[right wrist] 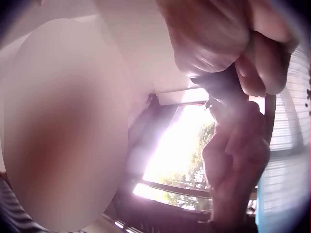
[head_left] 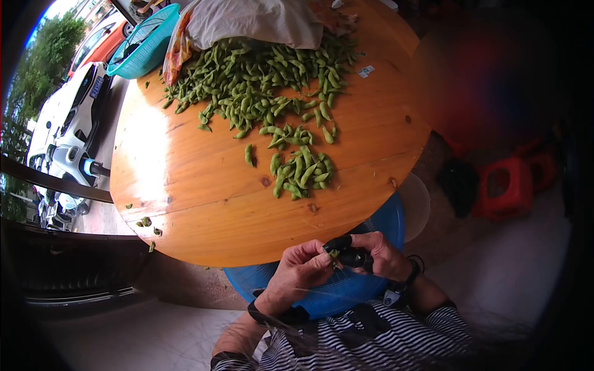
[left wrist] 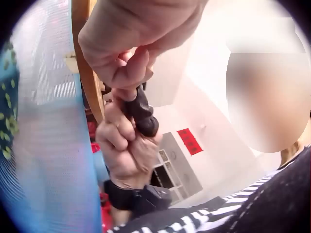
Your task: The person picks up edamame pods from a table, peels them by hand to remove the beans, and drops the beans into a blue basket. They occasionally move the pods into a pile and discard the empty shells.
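Note:
Over the blue basket (head_left: 396, 222), both hands meet around a small green soybean pod (head_left: 335, 253), mostly hidden by fingers. My left hand (head_left: 300, 272) pinches it between thumb and forefinger. From the other side, the right hand (head_left: 387, 260) pinches at it too, with black covers (head_left: 354, 257) on its thumb and forefinger. In the left wrist view, the right hand's other fingers (left wrist: 114, 133) are curled in. Green beans (left wrist: 9, 124) lie inside the basket.
A round wooden table (head_left: 210, 229) bears a large heap of pods (head_left: 247, 80) under a pale cloth (head_left: 253, 21), with a smaller pile (head_left: 302, 173) nearer me. Several scraps (head_left: 145, 221) lie at its left edge. A turquoise basket (head_left: 145, 43) and red stool (head_left: 504, 185) stand around.

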The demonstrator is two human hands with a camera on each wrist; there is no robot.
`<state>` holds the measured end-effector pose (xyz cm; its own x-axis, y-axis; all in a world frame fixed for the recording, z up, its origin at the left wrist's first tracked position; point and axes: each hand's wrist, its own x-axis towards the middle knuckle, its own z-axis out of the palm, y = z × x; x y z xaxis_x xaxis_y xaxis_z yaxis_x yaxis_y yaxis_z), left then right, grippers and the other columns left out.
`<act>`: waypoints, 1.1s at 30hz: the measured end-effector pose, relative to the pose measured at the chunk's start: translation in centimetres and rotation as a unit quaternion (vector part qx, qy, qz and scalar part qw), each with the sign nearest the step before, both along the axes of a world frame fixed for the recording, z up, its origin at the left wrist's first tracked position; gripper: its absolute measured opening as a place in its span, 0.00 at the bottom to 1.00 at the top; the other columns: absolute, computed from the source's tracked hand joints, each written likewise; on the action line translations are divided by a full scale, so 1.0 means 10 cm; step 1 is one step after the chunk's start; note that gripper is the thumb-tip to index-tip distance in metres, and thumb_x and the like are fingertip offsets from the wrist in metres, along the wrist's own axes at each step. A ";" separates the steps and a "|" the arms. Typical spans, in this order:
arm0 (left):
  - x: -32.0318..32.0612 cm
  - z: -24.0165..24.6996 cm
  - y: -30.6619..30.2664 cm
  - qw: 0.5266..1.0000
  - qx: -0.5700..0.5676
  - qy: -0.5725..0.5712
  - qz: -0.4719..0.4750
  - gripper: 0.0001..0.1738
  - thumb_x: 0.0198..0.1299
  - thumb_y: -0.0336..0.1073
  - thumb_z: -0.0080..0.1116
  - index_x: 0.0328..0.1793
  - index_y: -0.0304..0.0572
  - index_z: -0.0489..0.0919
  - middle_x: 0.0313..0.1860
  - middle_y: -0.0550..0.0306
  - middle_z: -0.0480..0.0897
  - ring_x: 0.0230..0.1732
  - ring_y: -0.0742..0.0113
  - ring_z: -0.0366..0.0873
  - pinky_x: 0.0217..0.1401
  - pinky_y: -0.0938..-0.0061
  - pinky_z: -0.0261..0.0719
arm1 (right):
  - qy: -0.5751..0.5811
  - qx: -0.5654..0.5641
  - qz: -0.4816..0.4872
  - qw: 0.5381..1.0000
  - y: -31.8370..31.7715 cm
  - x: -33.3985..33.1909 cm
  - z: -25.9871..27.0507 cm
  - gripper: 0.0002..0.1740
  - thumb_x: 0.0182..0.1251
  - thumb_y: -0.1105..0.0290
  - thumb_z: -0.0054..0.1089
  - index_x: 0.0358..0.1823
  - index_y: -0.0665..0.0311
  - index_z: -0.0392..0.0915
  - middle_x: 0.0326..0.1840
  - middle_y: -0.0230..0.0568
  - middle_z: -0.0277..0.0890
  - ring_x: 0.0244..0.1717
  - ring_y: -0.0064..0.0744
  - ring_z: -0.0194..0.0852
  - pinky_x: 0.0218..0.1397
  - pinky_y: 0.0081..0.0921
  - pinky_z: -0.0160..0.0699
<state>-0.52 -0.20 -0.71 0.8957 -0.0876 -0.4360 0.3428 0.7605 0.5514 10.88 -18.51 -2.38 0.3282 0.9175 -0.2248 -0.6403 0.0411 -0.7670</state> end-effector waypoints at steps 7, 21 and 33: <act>-0.05 0.12 0.05 0.794 0.581 -0.168 -0.062 0.06 0.54 0.22 0.62 0.34 0.36 0.75 0.25 0.49 0.73 0.23 0.55 0.73 0.27 0.68 0.71 | -0.660 -0.018 -0.032 0.751 -0.03 0.00 0.20 0.24 0.35 0.85 0.58 0.42 0.69 0.78 0.40 0.44 0.75 0.31 0.45 0.81 0.28 0.33 0.80; -0.20 -0.03 0.07 0.900 0.430 -0.052 -0.045 0.03 0.57 0.21 0.60 0.37 0.34 0.80 0.28 0.58 0.75 0.28 0.70 0.73 0.32 0.78 0.71 | -0.507 -0.073 -0.073 0.855 -0.02 -0.05 0.11 0.25 0.43 0.83 0.54 0.49 0.73 0.77 0.40 0.49 0.72 0.38 0.48 0.76 0.42 0.33 0.76; 0.48 0.24 0.59 0.603 0.785 -0.116 0.077 0.10 0.58 0.27 0.65 0.46 0.37 0.80 0.33 0.49 0.78 0.35 0.54 0.80 0.38 0.64 0.78 | -0.617 -0.341 -0.320 0.634 -0.57 0.45 0.26 0.19 0.51 0.87 0.52 0.48 0.75 0.75 0.38 0.49 0.71 0.38 0.52 0.73 0.44 0.36 0.74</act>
